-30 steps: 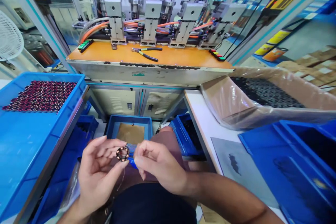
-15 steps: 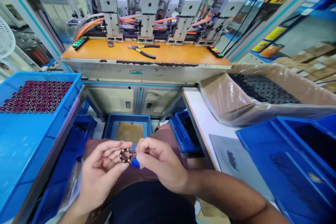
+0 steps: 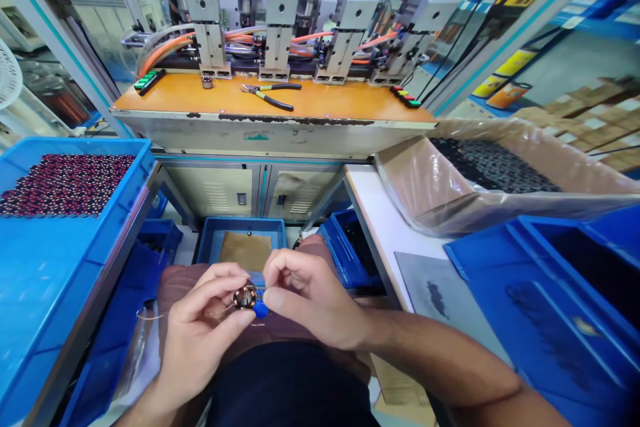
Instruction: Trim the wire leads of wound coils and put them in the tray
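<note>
Between the thumb and fingers of my left hand (image 3: pixel 197 323) is a small ring-shaped wound stator (image 3: pixel 245 298) with copper coils around its inside. My right hand (image 3: pixel 317 300) is just to the right of it, thumb and fingertips pinched together; whatever they hold is too small to make out. A bright blue piece (image 3: pixel 261 307) shows between the stator and my right thumb; its kind is unclear. Thin copper wire (image 3: pixel 153 316) shows left of my left hand. Both hands are above my lap.
On the machine's orange ledge (image 3: pixel 320 99) lie pliers (image 3: pixel 273 95) and another small stator (image 3: pixel 207 82). A blue crate (image 3: pixel 60 267) with rows of parts stands left. To the right are a plastic-lined carton (image 3: pixel 425 193) and a blue bin (image 3: pixel 500 267). A blue tray (image 3: pixel 210 240) sits below.
The stator has turned in my left hand, and the left fingers have closed more around it. My right hand stays beside it, slightly shifted. A thin wire now shows at the left.
</note>
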`<action>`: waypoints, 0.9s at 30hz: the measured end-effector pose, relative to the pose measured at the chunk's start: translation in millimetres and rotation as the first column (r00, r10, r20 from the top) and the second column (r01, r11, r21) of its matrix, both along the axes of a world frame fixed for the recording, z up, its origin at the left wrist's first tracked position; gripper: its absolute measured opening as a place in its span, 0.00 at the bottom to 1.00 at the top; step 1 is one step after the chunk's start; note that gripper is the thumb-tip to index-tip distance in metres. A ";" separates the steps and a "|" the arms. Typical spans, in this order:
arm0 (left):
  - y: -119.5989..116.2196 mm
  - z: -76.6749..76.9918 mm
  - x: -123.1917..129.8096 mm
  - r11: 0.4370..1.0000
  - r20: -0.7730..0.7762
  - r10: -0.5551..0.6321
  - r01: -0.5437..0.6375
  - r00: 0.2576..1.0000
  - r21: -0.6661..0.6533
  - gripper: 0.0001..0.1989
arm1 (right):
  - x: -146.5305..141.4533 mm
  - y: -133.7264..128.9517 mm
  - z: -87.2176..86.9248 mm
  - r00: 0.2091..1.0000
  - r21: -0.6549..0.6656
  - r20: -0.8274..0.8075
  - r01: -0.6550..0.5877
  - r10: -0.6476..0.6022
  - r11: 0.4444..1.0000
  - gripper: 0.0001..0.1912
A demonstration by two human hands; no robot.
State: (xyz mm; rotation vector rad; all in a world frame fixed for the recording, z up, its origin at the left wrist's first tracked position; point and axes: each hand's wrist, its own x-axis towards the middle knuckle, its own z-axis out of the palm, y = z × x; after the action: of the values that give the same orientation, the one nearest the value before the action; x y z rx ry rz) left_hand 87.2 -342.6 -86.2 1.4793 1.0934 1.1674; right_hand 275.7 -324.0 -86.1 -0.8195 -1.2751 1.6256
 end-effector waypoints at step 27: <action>8.6 18.8 0.4 0.834 0.234 -0.275 0.353 0.932 -0.424 0.12 | 32.3 46.1 20.8 0.920 0.403 0.277 -0.372 0.276 0.836 0.15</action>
State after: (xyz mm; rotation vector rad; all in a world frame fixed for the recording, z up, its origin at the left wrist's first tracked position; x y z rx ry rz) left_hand 87.6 -334.1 -67.4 1.1126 0.8909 0.7157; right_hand 308.0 -277.9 -65.2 -0.5049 -1.9406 1.4280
